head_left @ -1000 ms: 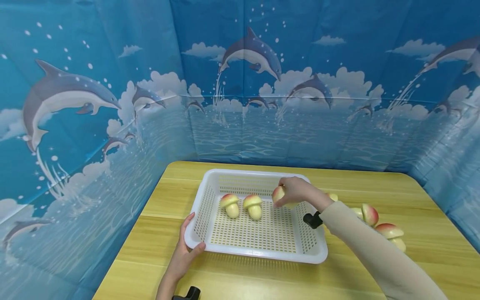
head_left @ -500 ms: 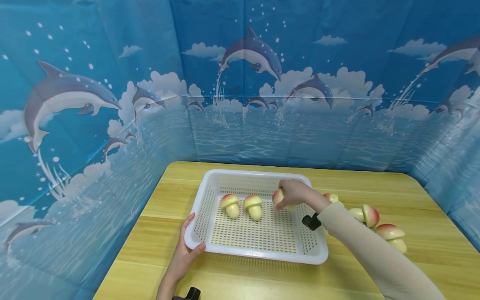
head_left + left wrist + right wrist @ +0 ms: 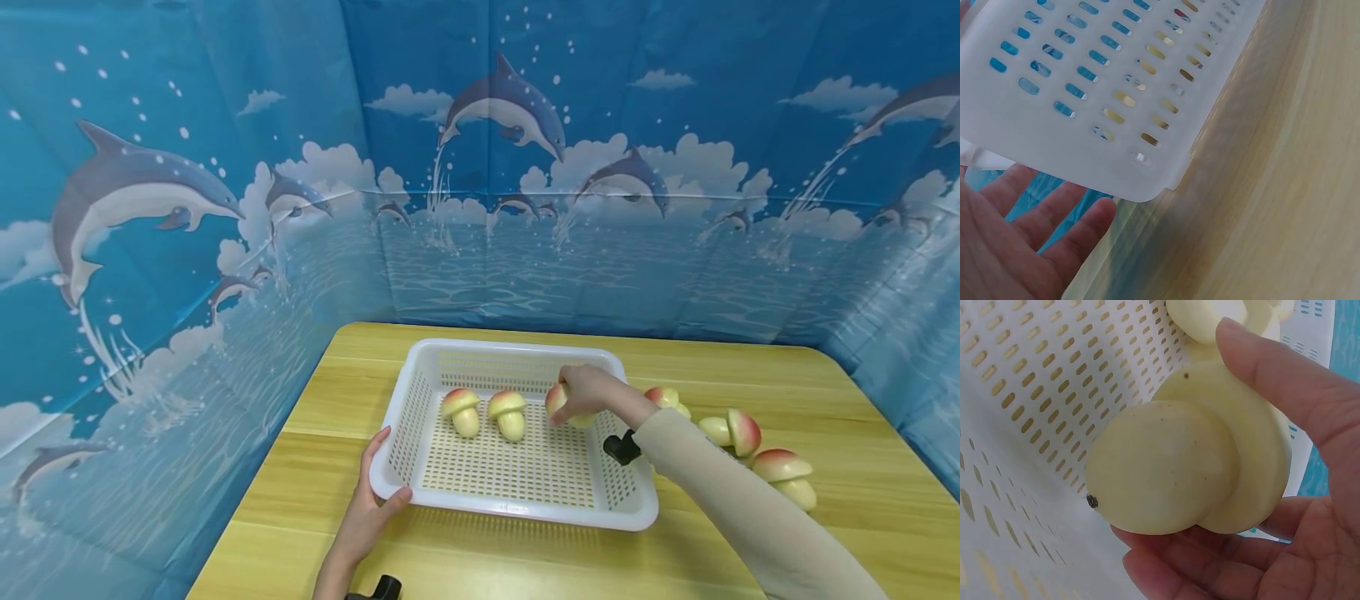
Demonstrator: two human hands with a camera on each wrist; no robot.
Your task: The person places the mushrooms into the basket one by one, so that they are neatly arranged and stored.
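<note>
A white plastic basket point(image 3: 517, 507) with slotted walls stands on the table. My left hand point(image 3: 363, 517) holds its near left corner, the thumb at the front rim and the fingers along the left side. Inside, to the right, my right hand point(image 3: 592, 393) grips a toy mushroom point(image 3: 1160, 469) with a pale stem and a red-and-yellow cap. The right wrist view shows its stem end over the slotted floor, the thumb on the cap and the fingers beneath. Two similar mushrooms, a left one point(image 3: 461, 411) and a middle one point(image 3: 508, 415), lie in the basket.
Right of the basket, more toy mushrooms lie on the wooden table point(image 3: 300, 508): one point(image 3: 663, 398) partly behind the sleeve, another point(image 3: 733, 432) on its side and a third point(image 3: 785, 477) nearer. A blue dolphin-print curtain point(image 3: 480, 275) surrounds the table's back and sides.
My right hand, holding the mushroom, has sunk slightly towards the basket floor. The left hand keeps its place on the corner.
</note>
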